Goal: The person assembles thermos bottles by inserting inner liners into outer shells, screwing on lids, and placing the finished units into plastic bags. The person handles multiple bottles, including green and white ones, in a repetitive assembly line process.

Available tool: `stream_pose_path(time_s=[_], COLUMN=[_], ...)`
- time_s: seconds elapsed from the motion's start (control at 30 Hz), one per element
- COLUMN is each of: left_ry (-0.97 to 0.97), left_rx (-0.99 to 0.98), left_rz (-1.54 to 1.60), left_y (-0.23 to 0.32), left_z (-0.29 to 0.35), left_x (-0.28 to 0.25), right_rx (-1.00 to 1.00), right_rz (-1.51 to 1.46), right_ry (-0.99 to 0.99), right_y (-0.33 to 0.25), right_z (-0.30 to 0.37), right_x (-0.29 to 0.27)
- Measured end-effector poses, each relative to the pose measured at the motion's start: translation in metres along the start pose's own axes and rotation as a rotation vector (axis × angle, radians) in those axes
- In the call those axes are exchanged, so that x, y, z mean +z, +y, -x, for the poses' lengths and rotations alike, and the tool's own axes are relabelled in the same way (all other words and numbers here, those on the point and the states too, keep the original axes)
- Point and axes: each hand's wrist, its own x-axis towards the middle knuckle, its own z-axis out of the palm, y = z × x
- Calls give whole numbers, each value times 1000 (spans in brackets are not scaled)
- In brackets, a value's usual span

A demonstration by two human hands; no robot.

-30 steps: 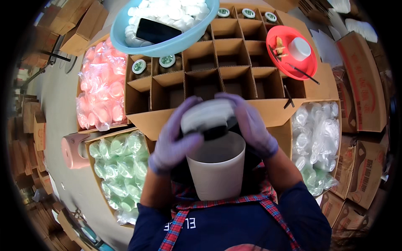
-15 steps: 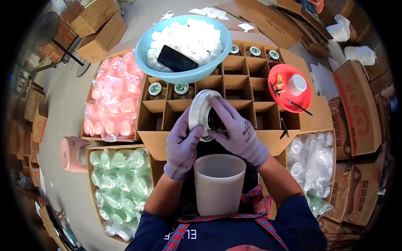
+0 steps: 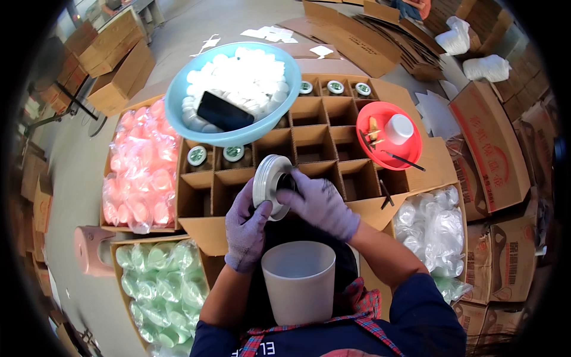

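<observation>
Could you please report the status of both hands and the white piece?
Left hand gripping white ridged piece; right hand at its black part. Pale tub open-topped below. Divided carton just beyond the hands.

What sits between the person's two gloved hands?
In the head view, a white lid-like part with a ribbed edge and a black piece lie between the left hand and right hand.

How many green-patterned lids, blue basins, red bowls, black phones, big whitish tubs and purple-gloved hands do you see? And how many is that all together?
Green-patterned lids: 5 showing
Blue basin: 1
Red bowl: 1
Black phone: 1
Whitish tub: 1
Purple-gloved hands: 2
Total: 11
</observation>
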Motion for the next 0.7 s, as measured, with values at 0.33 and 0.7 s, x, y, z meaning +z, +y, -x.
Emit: stream_pose_path(time_s=[0.33, 0.7], left_ry=[360, 125], left_rx=[171, 343], left_rz=[-363, -993], left_y=[-56, 14], left_z=[-50, -1], left_x=[-80, -42], right_rx=[396, 226], right_rz=[589, 794], right_ry=[348, 552], right_y=[223, 155], right_z=[-239, -238], right_x=[-114, -155])
